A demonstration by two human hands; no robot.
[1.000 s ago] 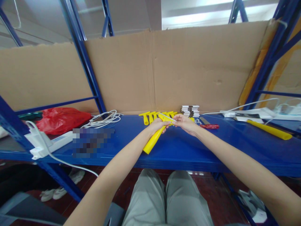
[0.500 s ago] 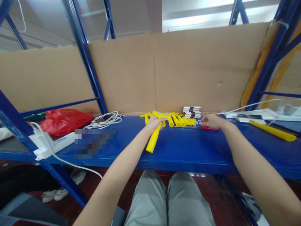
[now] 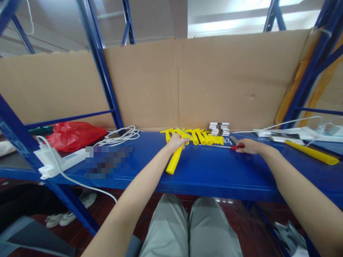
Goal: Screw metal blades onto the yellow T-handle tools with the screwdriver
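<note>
My left hand (image 3: 176,141) is closed around the neck of a yellow T-shaped scraper (image 3: 174,160); its round handle slants down toward the shelf's front edge. My right hand (image 3: 249,146) is closed on the red handle of a screwdriver (image 3: 233,147), whose thin metal shaft points left, low over the blue shelf. Behind my left hand, several similar yellow scrapers (image 3: 195,138) lie in a row. Small flat yellow pieces (image 3: 217,140) lie at the row's right end, below a stack of white packets with dark bands (image 3: 219,128).
The blue shelf (image 3: 209,167) has a cardboard panel (image 3: 214,82) behind it. On the left are a red plastic bag (image 3: 80,135), a coiled white cable (image 3: 123,135) and a white power strip (image 3: 75,157). At right lie a long yellow tube-like piece (image 3: 311,151) and another power strip (image 3: 327,132).
My right hand has drawn slightly right and toward me, bringing the screwdriver along, and more of its red handle and shaft shows. My left hand still holds the scraper in nearly the same place.
</note>
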